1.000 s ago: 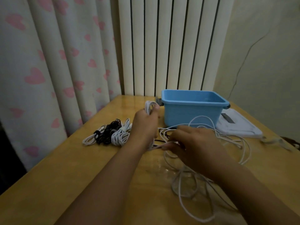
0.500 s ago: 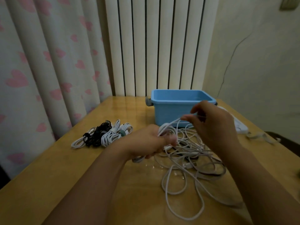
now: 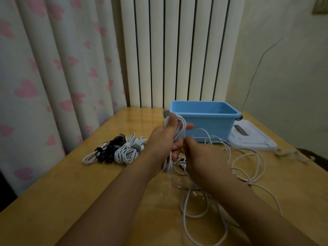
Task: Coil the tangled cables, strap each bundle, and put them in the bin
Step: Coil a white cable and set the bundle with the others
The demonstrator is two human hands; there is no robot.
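Heart-print curtain and white radiator behind the wooden counter [image 3: 53, 189]. Half a second back my right hand [image 3: 204, 157] was raised, feeding cable; now it has dropped against my left hand [image 3: 165, 141], which grips the growing white coil [image 3: 179, 128] upright. Another loop is on. Loose cable [image 3: 248, 167] trails toward four o'clock. Blue bin [image 3: 209, 125] at one o'clock, strapped bundles [image 3: 127, 150] at ten.

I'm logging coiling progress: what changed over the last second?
The left hand keeps its grip on the white coil, now held upright. The right hand dropped from its raised pull to beside the coil. Strapped bundles and blue bin stayed put.
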